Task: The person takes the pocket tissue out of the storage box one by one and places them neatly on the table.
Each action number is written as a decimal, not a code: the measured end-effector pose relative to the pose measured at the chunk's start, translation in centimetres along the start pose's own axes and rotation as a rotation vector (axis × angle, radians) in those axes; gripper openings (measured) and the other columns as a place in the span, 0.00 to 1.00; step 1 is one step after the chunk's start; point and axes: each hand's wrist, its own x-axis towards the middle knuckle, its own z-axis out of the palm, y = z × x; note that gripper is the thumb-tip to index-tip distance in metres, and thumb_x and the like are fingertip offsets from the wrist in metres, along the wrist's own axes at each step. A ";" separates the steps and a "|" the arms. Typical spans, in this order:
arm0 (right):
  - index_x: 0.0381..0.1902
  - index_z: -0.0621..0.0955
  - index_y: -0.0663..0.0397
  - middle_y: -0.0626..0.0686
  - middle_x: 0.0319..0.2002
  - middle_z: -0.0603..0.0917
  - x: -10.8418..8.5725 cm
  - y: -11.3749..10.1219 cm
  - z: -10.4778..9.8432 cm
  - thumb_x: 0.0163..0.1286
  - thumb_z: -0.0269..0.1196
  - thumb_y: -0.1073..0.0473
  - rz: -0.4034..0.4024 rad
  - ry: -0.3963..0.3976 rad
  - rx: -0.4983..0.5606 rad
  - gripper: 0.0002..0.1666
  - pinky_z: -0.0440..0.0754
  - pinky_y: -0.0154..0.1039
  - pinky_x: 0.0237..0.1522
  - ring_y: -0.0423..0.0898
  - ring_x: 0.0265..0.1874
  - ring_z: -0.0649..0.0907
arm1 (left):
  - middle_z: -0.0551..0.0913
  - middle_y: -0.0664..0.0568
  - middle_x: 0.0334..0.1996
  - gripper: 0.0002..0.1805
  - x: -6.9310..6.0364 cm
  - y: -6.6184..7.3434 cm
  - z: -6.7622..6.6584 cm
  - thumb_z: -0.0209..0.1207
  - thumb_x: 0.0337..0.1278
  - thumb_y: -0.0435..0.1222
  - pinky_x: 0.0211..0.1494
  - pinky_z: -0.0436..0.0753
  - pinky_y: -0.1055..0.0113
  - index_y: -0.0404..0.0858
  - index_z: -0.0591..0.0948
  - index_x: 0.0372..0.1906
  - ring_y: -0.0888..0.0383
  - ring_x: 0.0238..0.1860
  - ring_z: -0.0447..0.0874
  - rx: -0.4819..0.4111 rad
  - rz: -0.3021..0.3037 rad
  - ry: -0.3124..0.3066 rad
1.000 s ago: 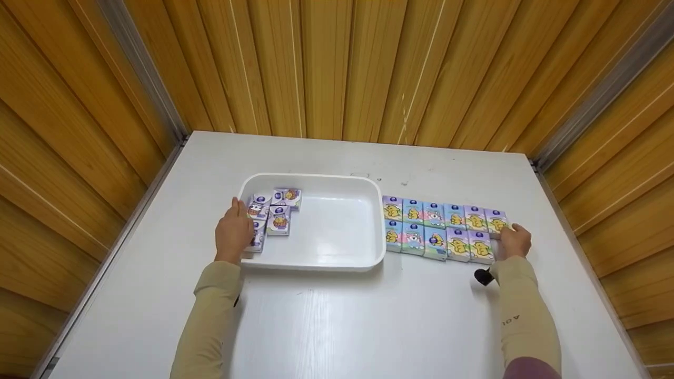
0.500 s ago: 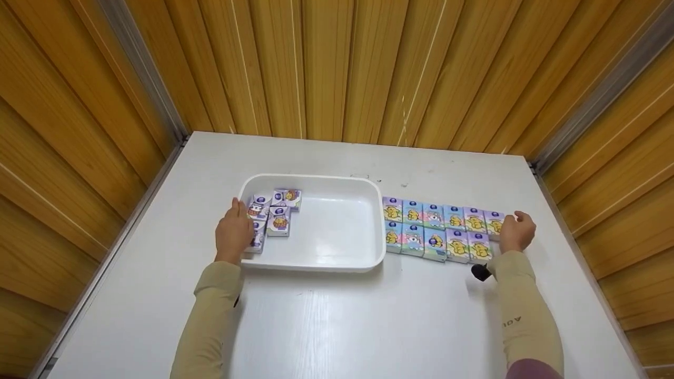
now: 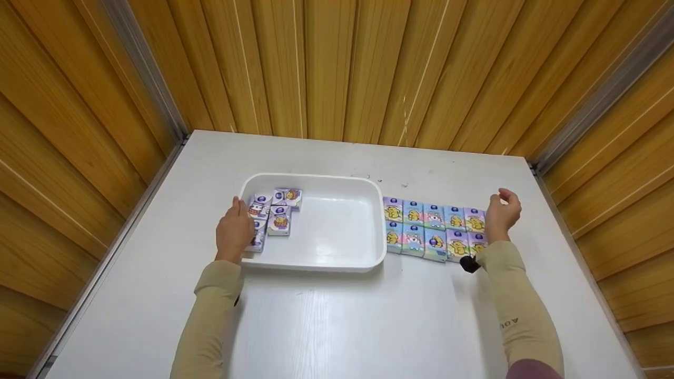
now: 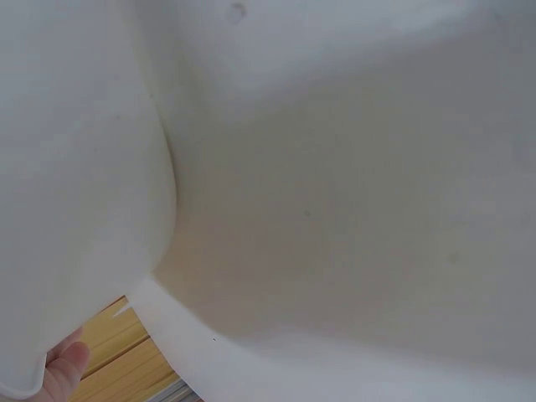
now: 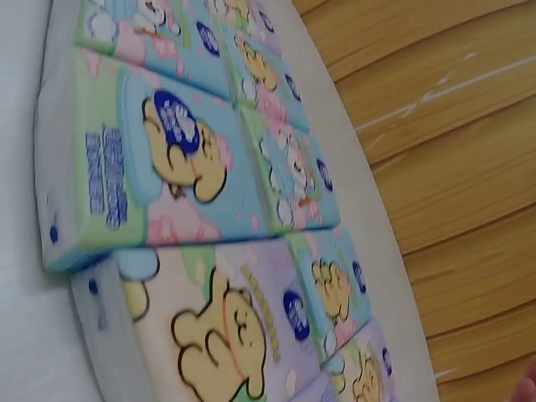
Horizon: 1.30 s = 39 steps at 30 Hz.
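A white tray holds several small purple tissue packs at its left end. My left hand rests on the tray's left rim with its fingers nearly straight; in the left wrist view fingertips show beside the tray wall. Right of the tray, two rows of tissue packs lie side by side. My right hand is over their right end, fingers loosely curled, no pack seen in it; it hides that end. The right wrist view shows packs close up and a fingertip at the edge.
Both rows stand on a white table, close against the tray's right wall. Wood-patterned panels rise behind the table and at both sides. A small black object sits at my right wrist.
My right hand has moved up and to the left from the right end of the rows, and it now covers the end packs more. My left hand and the tray have stayed in place.
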 end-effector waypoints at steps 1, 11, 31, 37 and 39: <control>0.48 0.74 0.51 0.42 0.40 0.69 -0.3 -0.4 0.3 0.64 0.49 0.60 -0.002 -0.015 0.034 0.15 0.67 0.31 0.41 0.37 0.39 0.68 | 0.58 0.35 0.64 0.31 0.0 0.0 0.0 0.48 0.57 0.39 0.52 0.74 0.51 0.26 0.59 0.62 0.39 0.51 0.72 0.000 0.001 0.003; 0.48 0.73 0.53 0.43 0.39 0.71 -4.2 -4.5 3.5 0.65 0.51 0.58 -0.057 -0.212 0.227 0.14 0.70 0.33 0.47 0.39 0.41 0.71 | 0.57 0.35 0.64 0.31 0.0 0.0 0.0 0.48 0.58 0.39 0.53 0.73 0.51 0.26 0.58 0.63 0.39 0.50 0.72 0.008 -0.006 -0.008; 0.47 0.74 0.58 0.51 0.41 0.74 -11.7 -8.7 10.7 0.63 0.54 0.60 -0.325 -0.547 0.227 0.15 0.71 0.29 0.28 0.42 0.32 0.73 | 0.62 0.34 0.61 0.29 -0.1 -0.1 0.2 0.49 0.56 0.37 0.48 0.76 0.51 0.25 0.62 0.60 0.40 0.46 0.75 0.000 0.031 0.083; 0.49 0.73 0.60 0.54 0.44 0.74 -13.6 -9.2 12.7 0.62 0.54 0.61 -0.396 -0.615 0.193 0.17 0.71 0.31 0.39 0.44 0.38 0.71 | 0.60 0.34 0.63 0.30 0.0 -0.1 0.2 0.48 0.57 0.38 0.50 0.75 0.52 0.26 0.60 0.62 0.40 0.47 0.74 0.008 0.010 0.047; 0.49 0.73 0.61 0.55 0.44 0.74 -14.2 -9.3 13.4 0.62 0.54 0.61 -0.414 -0.633 0.185 0.17 0.70 0.31 0.40 0.45 0.38 0.71 | 0.60 0.34 0.63 0.30 -0.1 -0.1 0.3 0.48 0.58 0.38 0.50 0.75 0.52 0.26 0.60 0.62 0.40 0.48 0.74 0.008 0.011 0.045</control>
